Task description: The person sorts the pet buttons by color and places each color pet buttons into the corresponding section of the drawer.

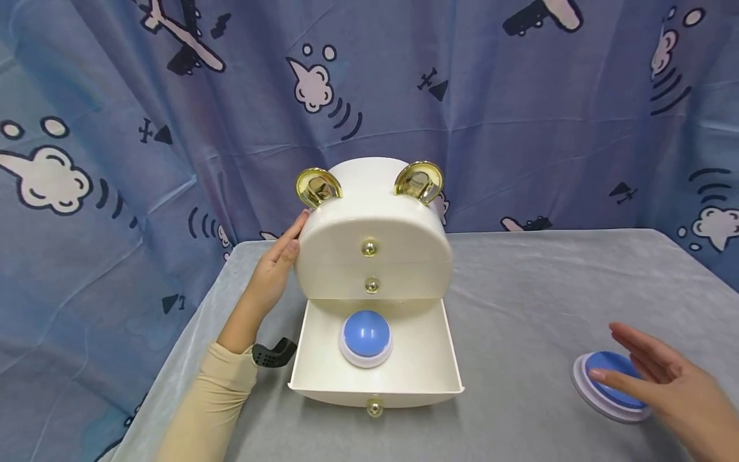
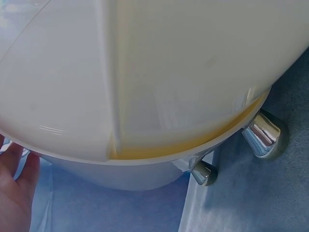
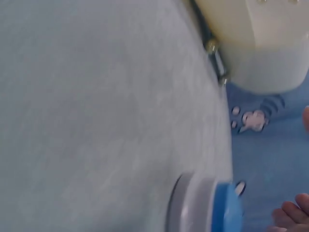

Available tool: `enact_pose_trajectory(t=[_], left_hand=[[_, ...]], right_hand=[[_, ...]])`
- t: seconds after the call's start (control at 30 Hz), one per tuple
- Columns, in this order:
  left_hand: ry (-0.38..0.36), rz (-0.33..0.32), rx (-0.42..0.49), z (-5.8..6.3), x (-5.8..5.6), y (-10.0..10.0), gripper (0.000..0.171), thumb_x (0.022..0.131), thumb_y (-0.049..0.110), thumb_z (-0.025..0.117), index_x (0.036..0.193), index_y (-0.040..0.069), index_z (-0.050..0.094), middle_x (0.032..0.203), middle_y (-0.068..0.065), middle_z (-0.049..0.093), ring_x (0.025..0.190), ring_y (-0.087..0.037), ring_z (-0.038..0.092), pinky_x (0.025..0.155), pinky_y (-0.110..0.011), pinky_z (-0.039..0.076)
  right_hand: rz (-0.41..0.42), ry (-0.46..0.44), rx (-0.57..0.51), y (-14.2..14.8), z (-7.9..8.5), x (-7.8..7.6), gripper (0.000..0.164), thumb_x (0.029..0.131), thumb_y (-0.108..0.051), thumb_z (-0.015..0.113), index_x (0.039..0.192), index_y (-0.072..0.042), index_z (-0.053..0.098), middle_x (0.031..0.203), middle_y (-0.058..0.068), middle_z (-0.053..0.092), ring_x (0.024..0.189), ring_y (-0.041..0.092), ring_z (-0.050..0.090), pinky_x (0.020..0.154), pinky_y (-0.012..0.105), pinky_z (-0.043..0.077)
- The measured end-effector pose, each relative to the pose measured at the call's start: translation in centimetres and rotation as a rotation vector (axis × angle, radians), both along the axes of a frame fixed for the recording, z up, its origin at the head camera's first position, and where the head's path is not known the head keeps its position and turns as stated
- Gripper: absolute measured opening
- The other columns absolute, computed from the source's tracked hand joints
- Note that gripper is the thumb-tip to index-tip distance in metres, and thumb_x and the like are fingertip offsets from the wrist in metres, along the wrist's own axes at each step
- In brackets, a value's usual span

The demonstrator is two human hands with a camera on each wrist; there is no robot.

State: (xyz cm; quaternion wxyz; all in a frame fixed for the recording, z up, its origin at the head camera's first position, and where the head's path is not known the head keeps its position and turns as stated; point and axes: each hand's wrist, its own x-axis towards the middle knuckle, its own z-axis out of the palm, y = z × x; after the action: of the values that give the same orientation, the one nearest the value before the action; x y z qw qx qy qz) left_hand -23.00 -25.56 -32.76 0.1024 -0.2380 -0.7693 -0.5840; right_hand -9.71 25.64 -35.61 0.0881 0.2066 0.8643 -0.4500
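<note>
A white bear-shaped drawer box (image 1: 346, 237) with gold ears stands on the table, its bottom drawer (image 1: 424, 369) pulled out. Inside that drawer lies a round push button (image 1: 366, 333) with a blue dome and white base. My left hand (image 1: 268, 276) rests on the box's left side, fingers extended; fingertips are partly hidden behind it. At the far right, my right hand (image 1: 672, 385) hovers by a second blue-and-white push button (image 1: 612, 362), thumb and fingers spread apart. In the right wrist view that button (image 3: 203, 208) stands apart from the visible fingertips (image 3: 294, 212).
Small gold knobs (image 1: 369, 248) sit on the box's two upper drawers, which are closed. Metallic feet (image 2: 264, 137) show under the box in the left wrist view. A grey cloth covers the table (image 1: 519, 308); a blue patterned curtain (image 1: 369, 77) hangs behind.
</note>
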Motion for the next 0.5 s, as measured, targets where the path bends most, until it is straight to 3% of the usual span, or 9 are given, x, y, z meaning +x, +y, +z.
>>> enact_pose_trajectory(t=[0.13, 0.33, 0.43, 0.5], left_hand=[[0.004, 0.0, 0.003, 0.0, 0.0, -0.1, 0.049, 0.11, 0.029, 0.032, 0.156, 0.011, 0.033, 0.165, 0.0, 0.026, 0.154, -0.017, 0.02, 0.128, -0.04, 0.015], [0.003, -0.011, 0.005, -0.1, 0.1, 0.0, 0.05, 0.11, 0.032, 0.033, 0.156, 0.013, 0.032, 0.165, 0.0, 0.026, 0.154, -0.017, 0.019, 0.128, -0.04, 0.015], [0.005, -0.008, -0.003, 0.0, 0.0, 0.0, 0.05, 0.11, 0.031, 0.033, 0.156, 0.012, 0.033, 0.165, -0.001, 0.026, 0.154, -0.018, 0.019, 0.128, -0.042, 0.014], [0.008, -0.006, -0.006, 0.0, 0.0, 0.0, 0.049, 0.11, 0.03, 0.032, 0.156, 0.012, 0.033, 0.165, -0.001, 0.026, 0.155, -0.019, 0.019, 0.128, -0.042, 0.014]], right_hand=[[-0.062, -0.014, 0.035, 1.4, -1.4, 0.2, 0.111, 0.091, -0.056, 0.065, 0.158, 0.001, -0.002, 0.162, 0.03, -0.004, 0.15, 0.047, -0.003, 0.122, 0.06, 0.007], [-0.009, -0.166, -0.036, 4.4, -3.7, -0.1, 0.118, 0.09, -0.062, 0.062, 0.154, 0.003, -0.014, 0.159, 0.031, -0.014, 0.147, 0.054, -0.006, 0.117, 0.07, 0.012], [-0.029, -0.173, -0.069, 5.1, -4.5, -0.3, 0.117, 0.091, -0.061, 0.062, 0.155, 0.001, -0.014, 0.16, 0.03, -0.013, 0.147, 0.054, -0.005, 0.116, 0.071, 0.013], [0.0, -0.182, -0.087, 5.3, -4.5, -0.2, 0.116, 0.092, -0.061, 0.059, 0.154, 0.002, -0.015, 0.159, 0.03, -0.015, 0.146, 0.054, -0.008, 0.117, 0.071, 0.01]])
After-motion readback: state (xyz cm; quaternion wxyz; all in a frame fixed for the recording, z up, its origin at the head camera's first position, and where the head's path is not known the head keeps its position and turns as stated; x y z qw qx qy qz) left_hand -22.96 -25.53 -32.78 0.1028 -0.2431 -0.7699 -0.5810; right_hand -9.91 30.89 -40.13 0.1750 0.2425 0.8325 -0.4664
